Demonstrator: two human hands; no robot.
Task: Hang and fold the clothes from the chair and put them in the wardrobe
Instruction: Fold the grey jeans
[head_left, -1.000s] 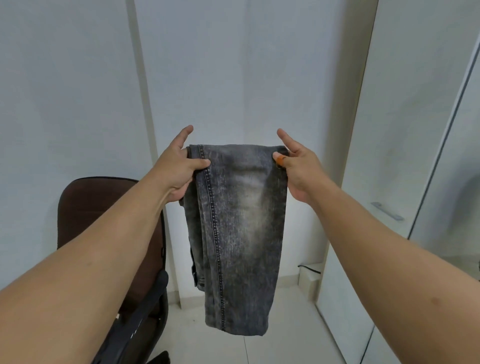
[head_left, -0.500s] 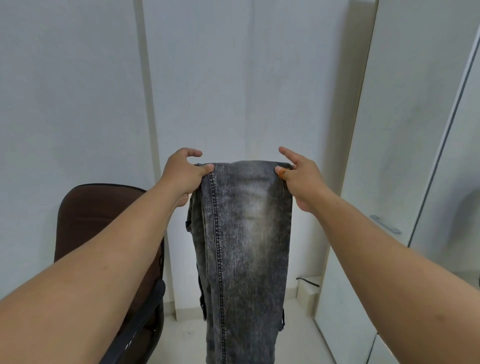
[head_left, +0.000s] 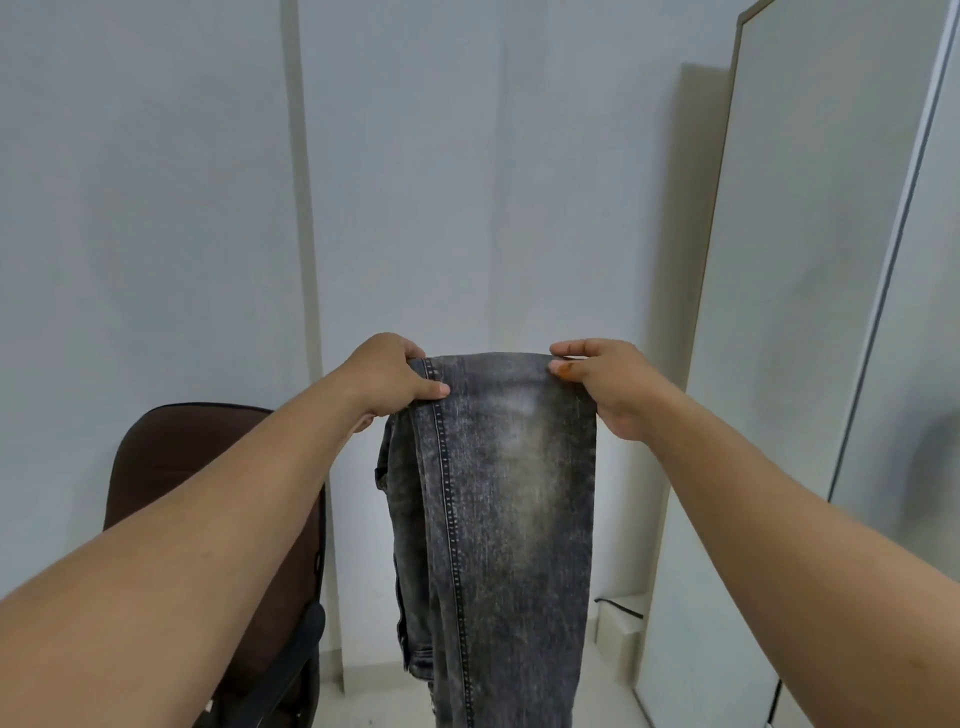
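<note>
A pair of washed grey jeans (head_left: 498, 509) hangs folded over in front of me, held up in the air. My left hand (head_left: 387, 376) pinches the top left corner of the fold at the stitched side seam. My right hand (head_left: 605, 384) grips the top right corner. The jeans hang straight down and their lower end runs out of the frame at the bottom. The brown chair (head_left: 171, 467) stands at the lower left, partly hidden by my left forearm; no clothes show on its visible part.
White wardrobe doors (head_left: 779, 364) stand at the right, with a further panel (head_left: 914, 338) at the far right. A plain wall is ahead. A small white box with a black cable (head_left: 621, 616) sits on the floor by the wardrobe base.
The view tilted up and the hands sit lower in frame. My fingers, spread before, have curled down onto the fold. The jeans now hang past the bottom edge.
</note>
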